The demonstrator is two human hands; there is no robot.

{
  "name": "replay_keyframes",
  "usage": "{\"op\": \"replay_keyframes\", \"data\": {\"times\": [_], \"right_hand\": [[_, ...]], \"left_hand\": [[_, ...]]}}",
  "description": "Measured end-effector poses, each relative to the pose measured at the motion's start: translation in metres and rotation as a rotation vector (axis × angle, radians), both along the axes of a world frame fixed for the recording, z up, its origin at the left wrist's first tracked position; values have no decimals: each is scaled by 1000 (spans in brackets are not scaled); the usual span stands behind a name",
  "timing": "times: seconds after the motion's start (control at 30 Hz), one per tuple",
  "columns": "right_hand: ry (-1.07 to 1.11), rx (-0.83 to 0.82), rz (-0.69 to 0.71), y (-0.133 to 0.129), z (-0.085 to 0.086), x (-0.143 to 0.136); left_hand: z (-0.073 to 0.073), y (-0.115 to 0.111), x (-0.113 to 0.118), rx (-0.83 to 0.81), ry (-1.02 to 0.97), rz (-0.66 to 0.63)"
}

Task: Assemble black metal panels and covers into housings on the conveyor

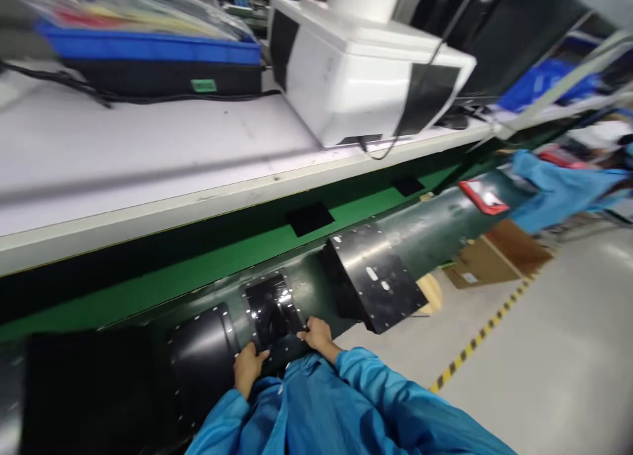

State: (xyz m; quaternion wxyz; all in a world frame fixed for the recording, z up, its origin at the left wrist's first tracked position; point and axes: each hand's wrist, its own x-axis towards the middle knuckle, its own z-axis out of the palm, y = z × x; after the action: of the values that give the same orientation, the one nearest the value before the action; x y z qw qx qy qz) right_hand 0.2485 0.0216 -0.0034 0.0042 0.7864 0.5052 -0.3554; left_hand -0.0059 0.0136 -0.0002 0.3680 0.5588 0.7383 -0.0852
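Note:
A glossy black panel [270, 310] with pale dots along its sides lies on the dark green conveyor belt [309, 280], right in front of my body. My left hand [248, 369] is at its near left corner, thumb pointing inward and fingers curled around the edge. At the near right corner, my right hand [316, 335] grips in the same way. To the left is a curved black panel [202, 353] with similar dots. Farther right, a larger flat black panel [376, 277] with two white oblong marks sits tilted and overhangs the belt's near side.
Above the belt runs a white shelf [198, 145] carrying a white box-shaped machine [341, 79] and a blue tray [148, 46]. A red-framed item [483, 198] lies down the belt near a person in a blue sleeve [558, 188]. A cardboard box [482, 264] stands beside the belt.

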Motion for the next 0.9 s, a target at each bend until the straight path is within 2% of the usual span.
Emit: {"op": "replay_keyframes", "data": {"times": [0.1,0.17,0.23,0.3,0.37,0.43,0.53,0.67,0.77,0.9], "right_hand": [[11,56,121,21,-1,-1],[65,203,142,53,0,-10],[115,334,156,93,4,-24],[133,370,185,132,7,-36],[143,368,217,162,6,-41],[166,383,234,180,-1,-39],[232,451,240,191,-19,-31],[341,492,204,195,-36,-25],[367,470,196,196,-39,-29],[344,468,202,196,-31,-31]], "left_hand": [[12,8,-10,-2,23,0],[18,28,-21,146,10,79],[22,60,-33,382,-33,149],[23,98,-43,522,-87,161],[21,132,-50,543,-120,130],[16,158,-53,521,-129,100],[6,177,-56,465,-127,106],[-4,182,-60,393,-136,127],[-5,182,-63,366,-140,117],[2,189,-57,360,-142,99]]}}
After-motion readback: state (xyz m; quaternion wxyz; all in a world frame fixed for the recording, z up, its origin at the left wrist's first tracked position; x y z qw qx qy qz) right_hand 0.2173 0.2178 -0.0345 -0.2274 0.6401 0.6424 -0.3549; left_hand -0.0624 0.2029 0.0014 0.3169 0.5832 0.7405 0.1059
